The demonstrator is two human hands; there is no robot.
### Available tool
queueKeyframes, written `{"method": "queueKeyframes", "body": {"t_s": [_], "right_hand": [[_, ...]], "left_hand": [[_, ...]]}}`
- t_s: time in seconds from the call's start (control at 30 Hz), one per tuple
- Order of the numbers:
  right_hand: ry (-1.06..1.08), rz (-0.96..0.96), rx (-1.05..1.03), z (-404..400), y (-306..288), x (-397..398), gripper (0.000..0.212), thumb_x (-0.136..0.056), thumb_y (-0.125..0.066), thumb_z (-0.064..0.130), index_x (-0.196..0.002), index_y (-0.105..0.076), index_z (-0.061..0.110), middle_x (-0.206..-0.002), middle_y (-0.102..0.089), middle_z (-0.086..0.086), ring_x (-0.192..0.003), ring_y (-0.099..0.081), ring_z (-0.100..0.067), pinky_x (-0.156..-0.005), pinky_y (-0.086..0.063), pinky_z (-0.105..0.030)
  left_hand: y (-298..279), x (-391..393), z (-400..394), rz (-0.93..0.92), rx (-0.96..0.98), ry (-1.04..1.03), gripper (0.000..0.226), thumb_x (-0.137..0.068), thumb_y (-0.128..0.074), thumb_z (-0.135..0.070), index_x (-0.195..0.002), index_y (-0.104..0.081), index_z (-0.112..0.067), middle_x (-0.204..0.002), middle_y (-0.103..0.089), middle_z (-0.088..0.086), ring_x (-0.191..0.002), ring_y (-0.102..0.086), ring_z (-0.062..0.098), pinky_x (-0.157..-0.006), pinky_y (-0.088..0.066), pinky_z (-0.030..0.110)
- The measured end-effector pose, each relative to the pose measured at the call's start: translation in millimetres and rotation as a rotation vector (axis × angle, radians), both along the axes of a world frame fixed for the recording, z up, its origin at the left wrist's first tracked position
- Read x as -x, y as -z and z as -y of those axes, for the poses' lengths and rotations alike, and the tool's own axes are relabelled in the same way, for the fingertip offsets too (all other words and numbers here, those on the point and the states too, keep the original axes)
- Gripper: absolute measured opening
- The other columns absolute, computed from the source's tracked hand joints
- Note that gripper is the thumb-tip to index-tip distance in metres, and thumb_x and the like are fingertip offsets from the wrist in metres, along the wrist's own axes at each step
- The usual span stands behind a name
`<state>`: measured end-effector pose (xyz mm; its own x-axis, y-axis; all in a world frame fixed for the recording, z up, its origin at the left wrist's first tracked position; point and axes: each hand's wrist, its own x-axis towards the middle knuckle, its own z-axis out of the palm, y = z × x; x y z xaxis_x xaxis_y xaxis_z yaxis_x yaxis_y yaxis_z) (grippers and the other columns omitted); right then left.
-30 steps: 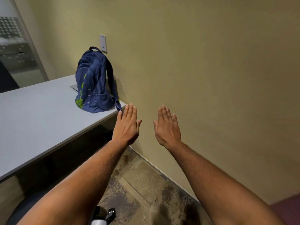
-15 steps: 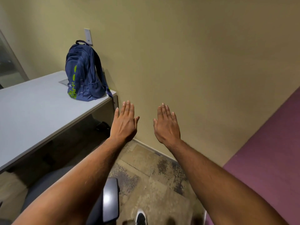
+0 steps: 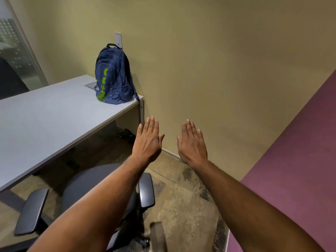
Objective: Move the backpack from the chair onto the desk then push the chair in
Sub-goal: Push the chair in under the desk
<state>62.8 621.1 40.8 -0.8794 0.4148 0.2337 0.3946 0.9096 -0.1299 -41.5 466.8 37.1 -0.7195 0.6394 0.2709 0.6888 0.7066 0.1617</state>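
A navy backpack (image 3: 113, 77) with lime-green lettering stands upright on the far right corner of the light grey desk (image 3: 49, 120), leaning against the wall. A dark grey office chair (image 3: 87, 182) with two armrests sits below me, its seat partly under the desk's front edge and partly hidden by my left forearm. My left hand (image 3: 148, 140) and my right hand (image 3: 192, 142) are stretched out flat in the air, palms down, fingers straight, holding nothing, to the right of the desk and above the floor.
The beige wall (image 3: 218, 60) runs behind the desk, with a white switch plate (image 3: 118, 39) above the backpack. A purple wall (image 3: 294, 160) closes the right side. Glass panel (image 3: 14, 51) at far left. Patterned carpet (image 3: 181, 200) lies beneath; a dark object (image 3: 127, 134) sits under the desk.
The view has swung back and lower: the chair's seat and both armrests have come into sight. Both hands stay flat and empty in the same pose. The backpack has not moved.
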Motion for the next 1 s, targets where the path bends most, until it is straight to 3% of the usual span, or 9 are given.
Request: {"method": "queueKeyframes", "body": {"t_s": [0.4,0.6,1.0], "right_hand": [[0.01,-0.013,0.035,226.7,16.5,-44.5,0.064,-0.106,-0.021,0.041,-0.16,-0.007,0.01,-0.17,-0.002,-0.009,-0.156,-0.001,-0.021,-0.126,-0.007,-0.045],[-0.025,0.037,0.063,328.6,35.1,-76.0,0.064,-0.106,-0.016,0.043,-0.16,-0.005,0.011,-0.169,0.0,-0.007,-0.156,0.001,-0.019,-0.124,0.0,-0.04],[-0.12,0.159,0.056,397.7,50.8,-101.3,0.064,-0.107,-0.014,0.046,-0.161,-0.006,0.012,-0.17,0.001,-0.005,-0.156,0.004,-0.018,-0.126,-0.001,-0.042]], "left_hand": [[11.1,-53.2,222.3,0.008,0.003,0.022,0.066,-0.108,-0.021,-0.044,-0.162,-0.01,-0.007,-0.17,0.0,0.012,-0.157,0.005,0.024,-0.127,-0.001,0.047],[30.5,-79.6,323.5,0.037,0.047,0.01,0.067,-0.108,-0.017,-0.046,-0.162,-0.005,-0.007,-0.17,0.005,0.011,-0.157,0.008,0.024,-0.127,0.0,0.048],[61.0,-123.6,416.6,0.126,0.064,-0.084,0.072,-0.106,-0.013,-0.054,-0.162,-0.002,-0.011,-0.17,0.01,0.009,-0.156,0.014,0.023,-0.125,0.006,0.048]]}}
